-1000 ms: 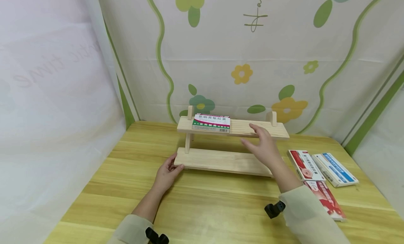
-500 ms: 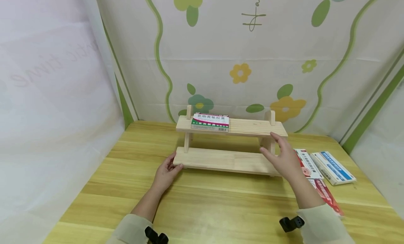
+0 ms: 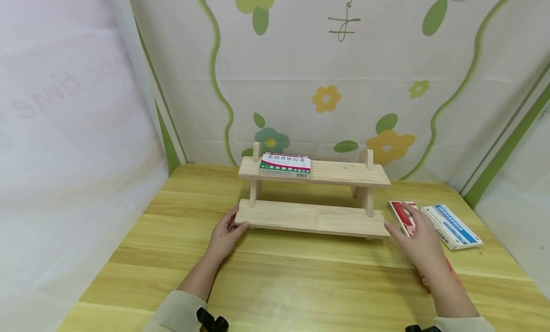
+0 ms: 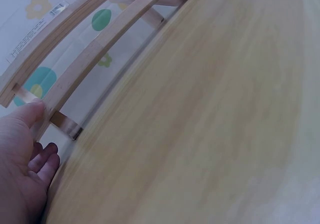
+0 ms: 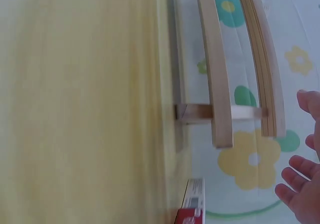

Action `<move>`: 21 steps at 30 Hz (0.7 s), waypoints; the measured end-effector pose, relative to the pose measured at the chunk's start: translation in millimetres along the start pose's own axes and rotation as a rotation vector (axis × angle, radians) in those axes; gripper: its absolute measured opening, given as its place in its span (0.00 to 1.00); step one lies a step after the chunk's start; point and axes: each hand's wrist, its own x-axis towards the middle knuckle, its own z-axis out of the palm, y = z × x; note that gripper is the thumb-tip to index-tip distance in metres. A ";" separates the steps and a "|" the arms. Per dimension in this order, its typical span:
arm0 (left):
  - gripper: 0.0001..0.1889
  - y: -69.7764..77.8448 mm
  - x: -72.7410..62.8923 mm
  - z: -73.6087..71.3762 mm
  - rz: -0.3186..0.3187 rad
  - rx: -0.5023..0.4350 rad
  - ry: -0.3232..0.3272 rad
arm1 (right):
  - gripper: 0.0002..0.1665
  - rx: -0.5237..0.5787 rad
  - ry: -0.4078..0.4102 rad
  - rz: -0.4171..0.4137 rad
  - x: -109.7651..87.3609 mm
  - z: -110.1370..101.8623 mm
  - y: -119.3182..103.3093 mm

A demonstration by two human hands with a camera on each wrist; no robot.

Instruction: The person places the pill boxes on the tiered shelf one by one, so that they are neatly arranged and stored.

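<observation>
Wood-grain table: left fingers clamped on shelf; right fingers apart, above red-white box.

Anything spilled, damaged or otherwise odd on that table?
Nothing stands out. The wooden rack stands upright, the green-and-white box lies on its upper shelf, and the right hand partly hides the red boxes.

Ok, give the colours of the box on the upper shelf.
White, magenta and green; the box shows best in the head view.
</observation>
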 end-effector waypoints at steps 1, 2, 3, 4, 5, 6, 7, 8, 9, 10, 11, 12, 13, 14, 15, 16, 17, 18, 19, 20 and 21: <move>0.35 0.3 -0.1 -0.1 -0.001 -0.002 -0.001 | 0.46 0.001 0.003 0.014 -2.7 -1.0 3.9; 0.35 0.6 -0.4 -0.2 -0.003 -0.003 -0.002 | 0.47 0.002 0.000 0.035 -5.4 -1.8 7.7; 0.35 0.8 -0.7 -0.3 -0.003 -0.006 -0.003 | 0.47 -0.002 0.002 0.050 -7.8 -2.9 11.3; 0.35 0.6 -0.6 -0.3 -0.004 -0.008 -0.004 | 0.48 -0.007 0.006 0.061 -10.0 -4.1 14.6; 0.35 0.6 -0.5 -0.3 -0.004 -0.009 -0.005 | 0.49 -0.017 0.007 0.077 -12.2 -5.3 17.6; 0.35 0.6 -0.6 -0.3 -0.006 -0.007 -0.004 | 0.49 -0.028 0.005 0.090 -14.1 -6.5 20.5; 0.35 0.6 -0.8 -0.3 -0.006 -0.004 -0.003 | 0.50 -0.040 0.006 0.099 -15.6 -7.5 23.4; 0.35 0.5 -0.9 -0.3 -0.006 0.000 -0.002 | 0.50 -0.046 0.005 0.104 -17.1 -8.7 26.0; 0.35 0.1 -0.8 -0.3 -0.008 0.001 0.000 | 0.50 -0.055 0.006 0.106 -18.5 -10.1 28.6; 0.35 -0.2 -0.7 -0.2 -0.009 0.004 0.001 | 0.50 -0.063 0.003 0.112 -19.8 -11.2 31.5; 0.35 -0.3 -0.9 -0.1 -0.010 0.008 0.002 | 0.50 -0.067 0.001 0.118 -21.1 -12.6 34.0; 0.35 -0.6 -0.9 -0.1 -0.011 0.013 0.004 | 0.50 -0.065 -0.003 0.126 -22.3 -13.9 36.6; 0.35 -1.0 -0.7 0.0 -0.011 0.015 0.006 | 0.50 -0.067 -0.006 0.132 -23.4 -15.2 39.1; 0.35 -1.3 -0.5 0.1 -0.012 0.017 0.007 | 0.50 -0.069 -0.008 0.137 -24.4 -16.4 41.4; 0.35 -1.4 -0.2 0.2 -0.013 0.016 0.009 | 0.51 -0.071 -0.012 0.139 -25.3 -17.6 44.0; 0.35 -1.5 -0.1 0.3 -0.012 0.016 0.010 | 0.51 -0.072 -0.018 0.138 -26.2 -18.7 46.5; 0.35 -1.5 0.1 0.4 -0.009 0.018 0.011 | 0.51 -0.077 -0.025 0.137 -27.4 -19.5 48.8; 0.35 -1.3 0.2 0.4 -0.008 0.018 0.012 | 0.51 -0.084 -0.032 0.134 -28.9 -20.1 51.1; 0.35 -1.1 0.3 0.5 -0.007 0.018 0.012 | 0.52 -0.087 -0.040 0.131 -30.2 -20.6 53.5; 0.35 -0.8 0.3 0.5 -0.007 0.017 0.012 | 0.52 -0.089 -0.047 0.126 -31.7 -21.1 56.2; 0.35 -0.4 0.3 0.4 -0.008 0.017 0.011 | 0.52 -0.086 -0.055 0.124 -33.5 -21.6 58.6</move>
